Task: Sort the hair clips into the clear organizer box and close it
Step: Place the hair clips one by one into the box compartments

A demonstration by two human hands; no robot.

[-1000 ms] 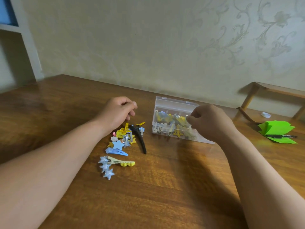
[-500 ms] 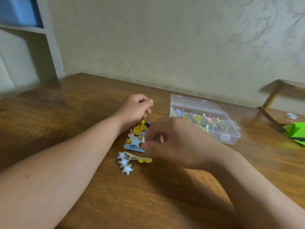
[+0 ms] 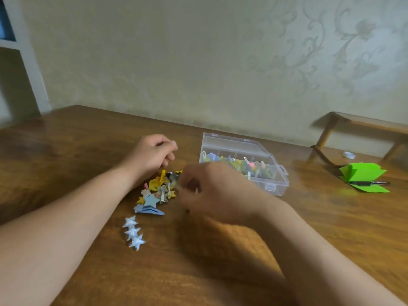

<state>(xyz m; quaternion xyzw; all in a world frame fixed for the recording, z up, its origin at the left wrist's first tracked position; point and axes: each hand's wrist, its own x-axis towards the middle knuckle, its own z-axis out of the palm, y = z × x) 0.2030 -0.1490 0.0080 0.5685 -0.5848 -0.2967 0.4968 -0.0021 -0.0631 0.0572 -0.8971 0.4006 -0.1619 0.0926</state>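
Left hand lies curled on nothing behind the heap of colourful star-shaped hair clips on the brown wooden surface, the blurred right hand is at the heap with its grip unclear, and the clear plastic organizer box stands nearby.

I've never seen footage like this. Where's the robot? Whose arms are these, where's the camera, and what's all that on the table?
There is no robot here. A person wears a wide-angle camera on the head, so you look down along their own arms; it is the only view. The left hand sits just behind a pile of hair clips, fingers curled, and nothing shows in it. The right hand is at that pile, too blurred to tell whether it pinches a clip. A three-star clip lies apart, nearer the person. Behind stands the clear organizer box, lid open, with clips inside. At far right a pen lies on green paper. All of it is on a wooden table.
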